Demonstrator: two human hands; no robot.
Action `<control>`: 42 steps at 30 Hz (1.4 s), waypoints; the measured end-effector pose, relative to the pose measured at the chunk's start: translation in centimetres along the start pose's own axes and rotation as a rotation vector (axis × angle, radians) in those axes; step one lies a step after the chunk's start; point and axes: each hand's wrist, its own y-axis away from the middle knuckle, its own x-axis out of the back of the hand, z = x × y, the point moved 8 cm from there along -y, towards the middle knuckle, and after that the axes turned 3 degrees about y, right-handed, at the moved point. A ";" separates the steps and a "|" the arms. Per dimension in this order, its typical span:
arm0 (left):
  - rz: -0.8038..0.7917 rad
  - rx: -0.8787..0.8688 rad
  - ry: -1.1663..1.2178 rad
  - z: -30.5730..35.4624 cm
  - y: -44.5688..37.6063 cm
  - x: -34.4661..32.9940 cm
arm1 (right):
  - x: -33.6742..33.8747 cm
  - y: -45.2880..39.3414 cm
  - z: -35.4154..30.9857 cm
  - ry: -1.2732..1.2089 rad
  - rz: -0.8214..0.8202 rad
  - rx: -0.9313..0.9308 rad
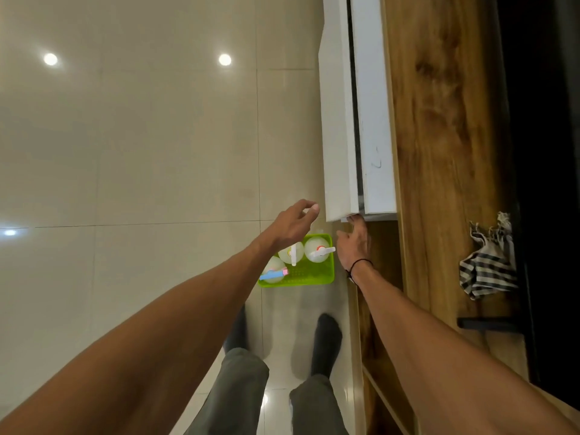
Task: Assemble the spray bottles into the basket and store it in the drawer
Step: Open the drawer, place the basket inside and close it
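View is straight down past both forearms to the floor (pixel 141 152), glossy pale tiles w/ ceiling-light reflections. Green basket (pixel 314 276) sits on the floor just in front of the person's feet, close beside the wooden cabinet (pixel 439 136). Inside it, three pale spray bottles: two w/ white trigger heads side by side, left one (pixel 291 252) and right one (pixel 316 250), & a third (pixel 273 271) w/ a blue-pink head at the basket's near-left corner. All stand upright (seen from the top).

White drawer (pixel 340 120) front stands a little out from the cabinet, dark gap showing behind it. Right hand (pixel 354 244), black band at the wrist, has its fingertips (pixel 356 218) tucked at the drawer front's near corner; grip on that edge is hidden, so can't tell how tight. Left hand (pixel 293 226) hovers above the basket, near the drawer corner, not touching it; grip is loose, fingers curled, holding nothing. Striped cloth (pixel 488 265) lies crumpled on the wooden surface, well apart from the hands.
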 end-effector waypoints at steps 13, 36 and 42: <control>0.075 0.101 0.069 -0.3 -0.4 3.3 | -6.5 1.5 -4.6 -0.409 -0.234 -0.238; 0.129 0.188 0.259 -8.5 5.0 16.0 | -18.8 6.8 -12.0 -0.109 -0.485 -0.109; 0.140 0.169 0.264 -9.9 5.7 17.7 | -20.4 7.8 -13.4 -0.101 -0.521 -0.095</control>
